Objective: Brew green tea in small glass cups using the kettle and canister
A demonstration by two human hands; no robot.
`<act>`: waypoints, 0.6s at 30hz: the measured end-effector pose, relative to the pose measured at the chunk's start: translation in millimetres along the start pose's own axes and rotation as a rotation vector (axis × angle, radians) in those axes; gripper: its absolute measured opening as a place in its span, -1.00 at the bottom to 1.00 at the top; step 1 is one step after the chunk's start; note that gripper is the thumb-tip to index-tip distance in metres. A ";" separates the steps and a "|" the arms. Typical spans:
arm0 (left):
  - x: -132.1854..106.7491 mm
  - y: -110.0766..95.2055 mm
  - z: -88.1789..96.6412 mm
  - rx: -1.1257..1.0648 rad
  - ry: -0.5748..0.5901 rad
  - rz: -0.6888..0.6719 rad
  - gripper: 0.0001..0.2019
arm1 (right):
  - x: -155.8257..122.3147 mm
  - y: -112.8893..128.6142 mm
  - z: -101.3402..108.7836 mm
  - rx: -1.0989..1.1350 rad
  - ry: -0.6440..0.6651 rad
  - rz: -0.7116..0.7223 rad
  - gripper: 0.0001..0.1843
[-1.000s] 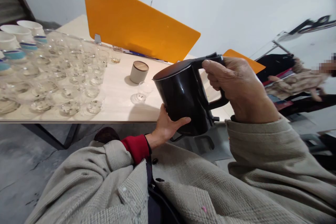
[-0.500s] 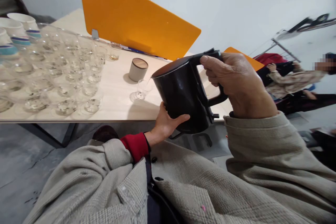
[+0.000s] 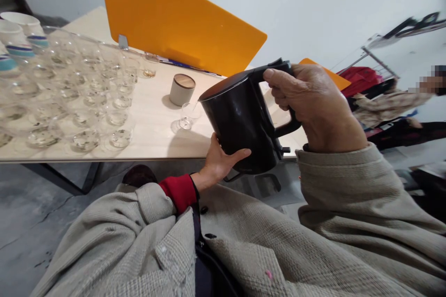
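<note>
A black electric kettle [image 3: 240, 125] is tilted to the left over the table's front edge. My right hand [image 3: 310, 102] is closed around its handle. Against the kettle's lower side rests my left hand [image 3: 221, 162], thumb spread along the body and the other fingers partly hidden beneath it. Just left of the spout stands a small clear glass [image 3: 187, 121] with a little clear liquid at the bottom. Behind that glass is a grey canister with a wooden lid [image 3: 182, 90]. Whether liquid is running from the spout cannot be made out.
Several clear glasses [image 3: 83, 137] with dark bits in them crowd the left of the table [image 3: 149, 134]. Paper cups [image 3: 24, 32] stand at the far left. An orange divider [image 3: 181, 18] rises along the back. Another person [image 3: 393, 104] is at the right.
The view has shifted slightly, so things on the table appear a little further left and up. Both hands stay on the kettle, its tilt about the same.
</note>
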State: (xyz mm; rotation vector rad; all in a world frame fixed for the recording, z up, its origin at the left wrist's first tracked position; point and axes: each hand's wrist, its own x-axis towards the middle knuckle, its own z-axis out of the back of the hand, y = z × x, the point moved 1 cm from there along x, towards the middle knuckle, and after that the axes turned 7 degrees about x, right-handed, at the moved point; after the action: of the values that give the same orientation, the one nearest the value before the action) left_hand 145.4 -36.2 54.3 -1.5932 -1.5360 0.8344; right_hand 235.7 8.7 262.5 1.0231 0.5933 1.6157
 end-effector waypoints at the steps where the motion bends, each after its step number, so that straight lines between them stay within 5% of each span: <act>1: 0.0 -0.1 -0.1 -0.001 -0.006 0.003 -0.09 | -0.6 0.8 -0.2 -0.025 -0.007 -0.002 -0.56; 18: -0.4 -5.8 3.1 0.065 0.011 0.011 -0.10 | -8.1 -3.3 5.8 0.046 -0.068 0.019 -0.59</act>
State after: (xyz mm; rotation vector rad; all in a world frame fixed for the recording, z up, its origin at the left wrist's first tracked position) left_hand 139.8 -36.3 57.7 -1.5574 -1.4791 0.8719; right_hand 242.7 1.2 260.2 1.1169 0.5787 1.5835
